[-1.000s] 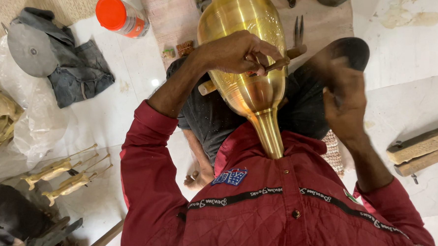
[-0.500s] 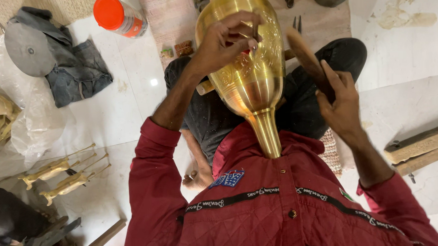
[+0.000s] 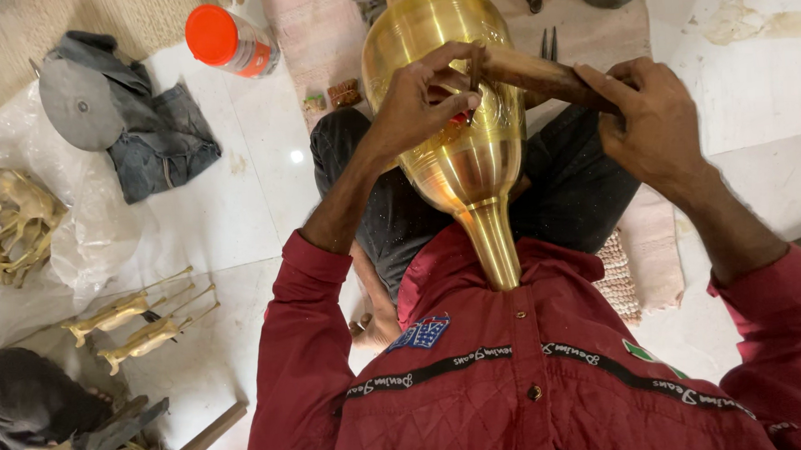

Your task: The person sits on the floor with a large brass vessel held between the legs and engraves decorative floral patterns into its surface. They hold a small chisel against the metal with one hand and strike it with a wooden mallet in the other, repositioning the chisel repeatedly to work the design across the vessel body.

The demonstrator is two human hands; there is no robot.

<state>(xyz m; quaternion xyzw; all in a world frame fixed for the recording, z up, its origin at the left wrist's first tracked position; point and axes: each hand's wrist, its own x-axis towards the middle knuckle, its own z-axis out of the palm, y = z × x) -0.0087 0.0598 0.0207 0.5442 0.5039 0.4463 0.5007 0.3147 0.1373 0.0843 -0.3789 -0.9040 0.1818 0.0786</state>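
A person in a dark red jacket (image 3: 515, 382) sits on the white floor (image 3: 238, 214) with a large brass vase (image 3: 454, 115) lying across the lap, its narrow neck pointing back at the chest and its round belly away from the body. The left hand (image 3: 427, 102) rests on the belly of the vase, its fingers (image 3: 452, 70) pressed together in a pinch around a small tool whose tip meets the engraved band (the tool itself is mostly hidden by the hand). The right hand (image 3: 652, 115) is just beside it, fingers wrapped around the end of a wooden mallet (image 3: 538, 73) that lies across the vase toward the left hand.

On the floor to the left lie two small brass figures (image 3: 139, 322), more brass pieces on a plastic sheet (image 3: 9, 224), a grey cloth (image 3: 154, 141) with a round disc (image 3: 80, 104) on it, and a bottle with an orange cap (image 3: 230, 41). A pair of pliers (image 3: 547, 43) lies on the mat beyond the vase.
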